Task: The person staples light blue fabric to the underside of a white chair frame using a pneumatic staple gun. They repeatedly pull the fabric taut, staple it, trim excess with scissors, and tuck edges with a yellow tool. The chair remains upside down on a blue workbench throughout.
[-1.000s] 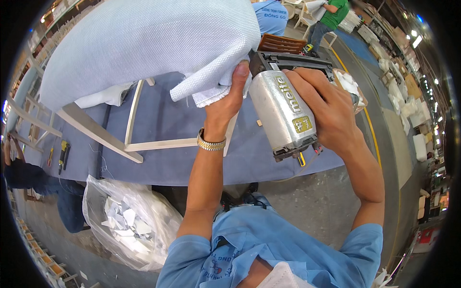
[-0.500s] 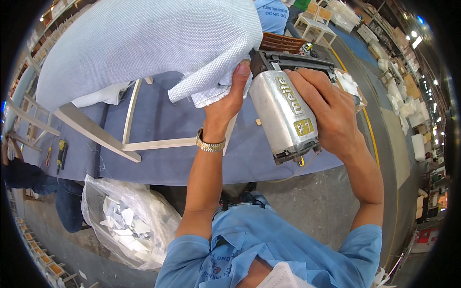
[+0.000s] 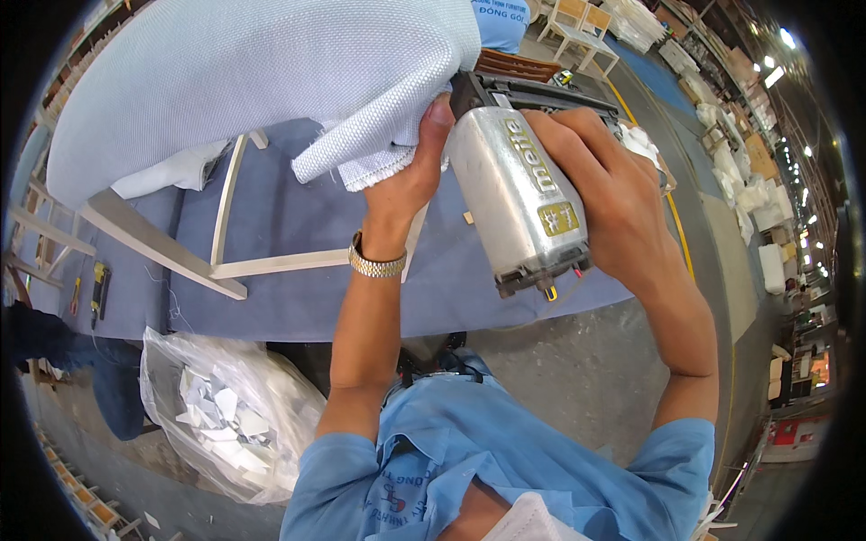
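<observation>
A pneumatic staple gun [image 3: 514,203] with a silver body sits in my right hand [image 3: 618,194], the fingers wrapped round it. Its dark nose meets the edge of a chair's light blue woven upholstery [image 3: 271,72]. Just left of the nose, my left hand [image 3: 404,194] pinches the folded fabric edge [image 3: 365,149], thumb up along it and the other fingers hidden behind. Frayed threads hang from that fold. Below the upholstery, the chair's pale wooden frame [image 3: 280,263] rests tilted on a blue-grey covered table [image 3: 298,311]. Where the staples enter is hidden.
A clear plastic bag [image 3: 225,419] of white scraps stands on the floor below the table. A yellow-and-black tool [image 3: 98,293] lies at the table's left, near another person's dark-clothed leg [image 3: 113,388]. Beyond are a brown slatted wooden piece [image 3: 516,68] and pale chairs [image 3: 582,32].
The whole view has shifted slightly, so everything sits a little further left and up. Both hands, the staple gun and the fabric keep nearly the same positions relative to each other.
</observation>
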`<state>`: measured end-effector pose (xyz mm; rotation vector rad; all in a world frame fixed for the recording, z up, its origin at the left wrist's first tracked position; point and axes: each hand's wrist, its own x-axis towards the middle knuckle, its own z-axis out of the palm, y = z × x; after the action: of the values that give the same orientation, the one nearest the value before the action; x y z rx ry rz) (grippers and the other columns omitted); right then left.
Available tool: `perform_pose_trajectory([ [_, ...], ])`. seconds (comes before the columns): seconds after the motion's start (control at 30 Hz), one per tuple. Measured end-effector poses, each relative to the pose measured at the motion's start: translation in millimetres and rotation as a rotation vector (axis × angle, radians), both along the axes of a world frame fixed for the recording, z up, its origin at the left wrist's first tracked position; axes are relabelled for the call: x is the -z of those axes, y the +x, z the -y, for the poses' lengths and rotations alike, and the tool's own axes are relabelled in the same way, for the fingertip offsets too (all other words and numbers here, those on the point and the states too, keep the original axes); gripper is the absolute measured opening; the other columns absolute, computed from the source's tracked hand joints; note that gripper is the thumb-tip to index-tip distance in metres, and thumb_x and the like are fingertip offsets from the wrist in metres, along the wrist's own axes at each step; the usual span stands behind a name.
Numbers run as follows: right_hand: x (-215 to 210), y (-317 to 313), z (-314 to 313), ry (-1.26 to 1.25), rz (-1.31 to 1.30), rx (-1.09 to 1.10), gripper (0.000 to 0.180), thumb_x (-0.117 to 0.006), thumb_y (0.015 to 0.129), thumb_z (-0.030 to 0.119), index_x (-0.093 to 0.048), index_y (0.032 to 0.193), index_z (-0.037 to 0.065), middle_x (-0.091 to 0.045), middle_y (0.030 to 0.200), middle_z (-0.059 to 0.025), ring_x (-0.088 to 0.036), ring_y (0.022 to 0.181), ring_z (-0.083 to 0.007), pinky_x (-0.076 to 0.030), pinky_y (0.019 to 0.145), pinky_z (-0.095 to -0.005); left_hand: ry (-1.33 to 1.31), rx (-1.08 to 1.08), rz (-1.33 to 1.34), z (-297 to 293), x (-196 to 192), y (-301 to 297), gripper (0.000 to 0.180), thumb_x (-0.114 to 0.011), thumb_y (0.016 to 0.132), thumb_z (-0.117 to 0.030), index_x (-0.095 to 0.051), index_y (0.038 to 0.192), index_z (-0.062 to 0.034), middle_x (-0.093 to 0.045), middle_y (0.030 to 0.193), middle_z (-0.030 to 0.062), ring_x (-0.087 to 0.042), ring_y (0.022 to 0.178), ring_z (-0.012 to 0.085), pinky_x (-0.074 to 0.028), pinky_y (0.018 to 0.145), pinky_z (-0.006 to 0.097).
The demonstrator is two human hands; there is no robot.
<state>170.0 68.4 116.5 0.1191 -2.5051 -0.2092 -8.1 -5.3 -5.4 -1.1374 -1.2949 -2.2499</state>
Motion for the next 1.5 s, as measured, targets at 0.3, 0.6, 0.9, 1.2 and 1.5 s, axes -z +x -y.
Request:
perform_pose_trajectory([
  [0.3,2.8,2.3,-7.4,0.06,-0.041,-0.132,0.057,-0.077,0.068,0.01,-0.063,0.123,0.006,-0.066,0.114,-0.0084,-0.07,0.085,-0.0256,-0.056,0.069,-0.0355,-0.031,0.016,0.071,0.2,-3.6,1.4,0.038,-0.074,0.092,-0.038,-0.073,0.108,-0.0027,-0.073,0.099,0.0112,-0.07,0.088,0.0228,-0.055,0.081,0.037],
  [0.6,3.8,-0.7,-5.8,0.079,-0.027,-0.102,0.057,-0.077,0.066,0.01,-0.064,0.121,0.007,-0.067,0.113,-0.0074,-0.07,0.082,-0.0241,-0.056,0.068,-0.0344,-0.032,0.117,0.117,0.7,1.6,-2.3,0.034,-0.073,0.093,-0.034,-0.074,0.109,-0.0043,-0.074,0.101,0.0116,-0.071,0.091,0.0232,-0.055,0.081,0.036],
  [0.9,7.7,-5.4,-7.6,0.099,-0.063,-0.126,0.056,-0.077,0.066,0.009,-0.065,0.121,0.004,-0.068,0.11,-0.0083,-0.069,0.078,-0.0233,-0.055,0.067,-0.0327,-0.002,0.087,0.076,-4.6,6.4,-5.4,0.031,-0.073,0.093,-0.031,-0.074,0.108,-0.004,-0.075,0.097,0.0115,-0.071,0.09,0.0225,-0.056,0.08,0.036],
  [1.2,11.2,-6.1,-7.0,0.042,-0.002,-0.069,0.053,-0.076,0.068,0.007,-0.064,0.12,0.002,-0.067,0.108,-0.0095,-0.069,0.08,-0.0256,-0.054,0.066,-0.0335,-0.021,-0.001,-0.022,5.8,0.0,-4.2,0.023,-0.073,0.093,-0.022,-0.075,0.108,-0.0046,-0.075,0.095,0.0094,-0.071,0.085,0.0201,-0.056,0.077,0.033],
  [1.5,13.6,2.0,-9.6,0.094,-0.028,-0.114,0.054,-0.076,0.068,0.007,-0.067,0.121,0.001,-0.069,0.112,-0.014,-0.071,0.094,-0.0292,-0.057,0.076,-0.0357,-0.081,0.016,-0.04,9.4,4.8,-4.4,0.024,-0.073,0.093,-0.022,-0.074,0.107,-0.0034,-0.076,0.096,0.0112,-0.072,0.087,0.0206,-0.057,0.076,0.034],
])
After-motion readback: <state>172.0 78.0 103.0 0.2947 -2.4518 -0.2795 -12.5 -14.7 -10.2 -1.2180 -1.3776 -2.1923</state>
